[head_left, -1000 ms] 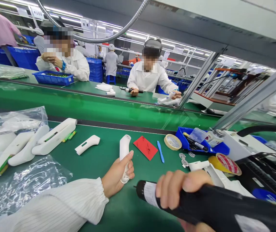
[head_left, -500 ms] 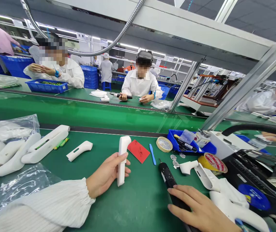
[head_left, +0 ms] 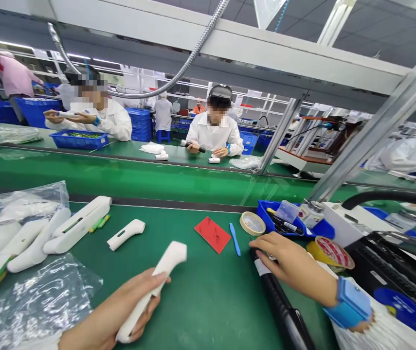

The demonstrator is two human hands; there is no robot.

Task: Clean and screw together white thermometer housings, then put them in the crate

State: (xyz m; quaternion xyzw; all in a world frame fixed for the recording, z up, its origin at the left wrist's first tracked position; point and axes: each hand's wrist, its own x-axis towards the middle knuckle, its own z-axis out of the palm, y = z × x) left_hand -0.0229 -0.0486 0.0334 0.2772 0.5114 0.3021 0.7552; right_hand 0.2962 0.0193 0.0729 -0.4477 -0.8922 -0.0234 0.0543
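A white curved plastic housing point(head_left: 167, 260), like a handheld device shell, is held aslant in my left hand point(head_left: 144, 299), the thumb along its side and fingers wrapped behind. My right hand point(head_left: 284, 257) is closed round the front end of a black electric screwdriver point(head_left: 279, 306), covering most of its nose; the body slants down to the frame's bottom edge. A blue pry tool point(head_left: 234, 239) and a red card point(head_left: 212, 235) lie between the hands, farther back. Left of them rests a smaller white shell piece point(head_left: 126, 234) with a slot.
Bagged white housings point(head_left: 14, 218) fill the left side. To the right stand a tape roll point(head_left: 252, 223), a blue bin point(head_left: 266, 211) with pens and a bottle, yellow tape point(head_left: 330, 253) and black equipment point(head_left: 379, 272). A metal post point(head_left: 361, 150) slants nearby. Co-workers sit across the bench.
My left hand has moved down and left, tilting the white housing. The right hand has slid from the screwdriver's body up to its front end. The view has shifted slightly.
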